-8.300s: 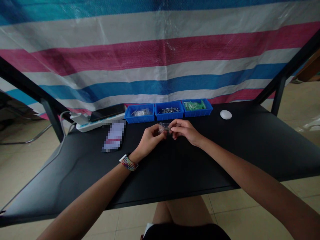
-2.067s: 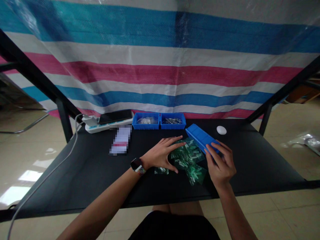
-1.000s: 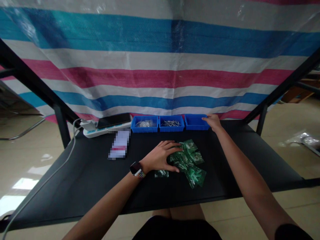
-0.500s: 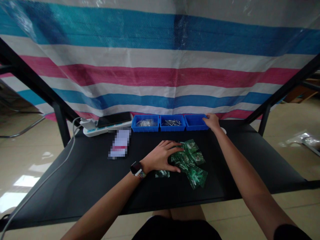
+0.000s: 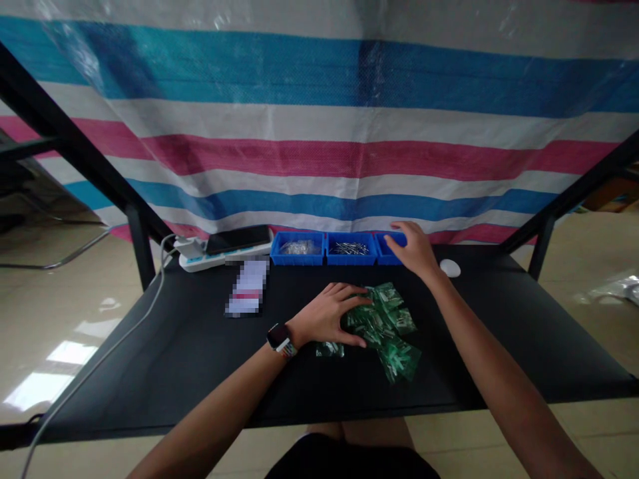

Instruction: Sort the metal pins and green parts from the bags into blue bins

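Observation:
A heap of small green packets (image 5: 387,329) lies in the middle of the black table (image 5: 150,372). My left hand (image 5: 329,318), with a watch on its wrist, rests flat and open on the heap's left side. One clear little bag (image 5: 329,349) lies just in front of that hand. My right hand (image 5: 412,249) hovers, fingers apart, over the rightmost blue tray (image 5: 387,245) at the table's back edge and hides most of it. It holds nothing.
Two more blue trays stand left of it: the middle one (image 5: 350,248) holds metal pins, the left one (image 5: 298,248) clear bags. A white power strip (image 5: 200,256) with a phone (image 5: 238,238) on it, a blurred card (image 5: 248,296) and a white round object (image 5: 450,267) also lie here. Striped tarp behind.
Earlier the green packets were tipped out of the blue tray, which my right hand set back in the row. Now that hand has lifted off the tray's rim and drawn back slightly.

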### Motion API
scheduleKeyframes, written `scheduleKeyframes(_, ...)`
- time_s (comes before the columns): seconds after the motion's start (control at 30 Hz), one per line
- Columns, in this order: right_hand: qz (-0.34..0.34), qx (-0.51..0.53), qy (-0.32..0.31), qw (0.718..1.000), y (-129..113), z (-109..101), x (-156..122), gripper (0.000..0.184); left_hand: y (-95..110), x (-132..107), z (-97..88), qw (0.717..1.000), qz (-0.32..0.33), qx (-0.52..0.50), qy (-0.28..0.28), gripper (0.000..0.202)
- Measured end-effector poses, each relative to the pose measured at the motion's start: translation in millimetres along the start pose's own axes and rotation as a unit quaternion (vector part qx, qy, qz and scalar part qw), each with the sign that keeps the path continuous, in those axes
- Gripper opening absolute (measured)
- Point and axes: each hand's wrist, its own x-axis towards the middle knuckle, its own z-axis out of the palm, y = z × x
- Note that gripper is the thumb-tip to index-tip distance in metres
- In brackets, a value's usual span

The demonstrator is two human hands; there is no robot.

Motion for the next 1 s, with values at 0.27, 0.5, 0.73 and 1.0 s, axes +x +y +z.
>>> scheduleKeyframes(0.27,-0.118,-0.008,-0.231,0.966,-38,38,32,0.104,4,-3,-7.2,1.000,-0.010,-0.007,0.003,0.060)
scheduleKeyframes(0.5,-0.109,-0.014,-0.240,0.965,-41,42,29,0.099,4,-4,-6.6,1.000,-0.015,-0.001,0.006,0.051)
scheduleKeyframes(0.73,-0.107,0.037,-0.191,0.975,-59,25,14,0.087,5,-4,-8.9,0.998,-0.026,-0.026,0.042,0.046)
scheduleKeyframes(1.0,-0.101,0.029,-0.129,0.986,-100,-18,-15,0.091,-5,-6,-3.3,0.912,-0.183,-0.242,0.277,0.054)
